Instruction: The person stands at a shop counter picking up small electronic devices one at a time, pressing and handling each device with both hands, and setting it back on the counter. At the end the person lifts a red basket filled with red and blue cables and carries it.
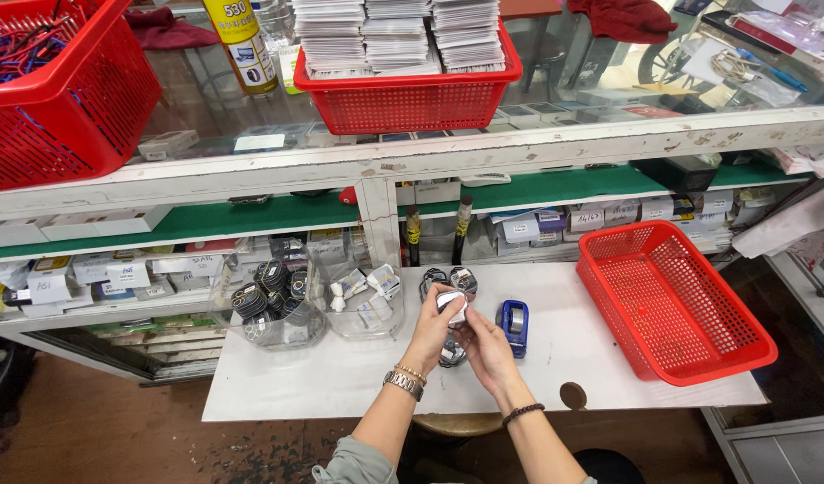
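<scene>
My left hand [433, 326] and my right hand [486, 351] meet over the white work table [340, 376]. Together they hold a small silver and white device [451, 305], gripped between the fingers of both hands. A blue and silver gadget [514, 325] lies on the table just right of my hands. Two dark rounded devices [448, 280] sit behind them, and another dark one [451, 354] lies under my hands. My left wrist carries a metal watch, and my right wrist has a bead bracelet.
An open red mesh basket [672, 300] rests at the table's right. Clear plastic tubs [277, 305] with dark and white small parts stand at the left. Shelves of small boxes [125, 269] run behind. Red baskets [412, 94] sit on the glass counter above.
</scene>
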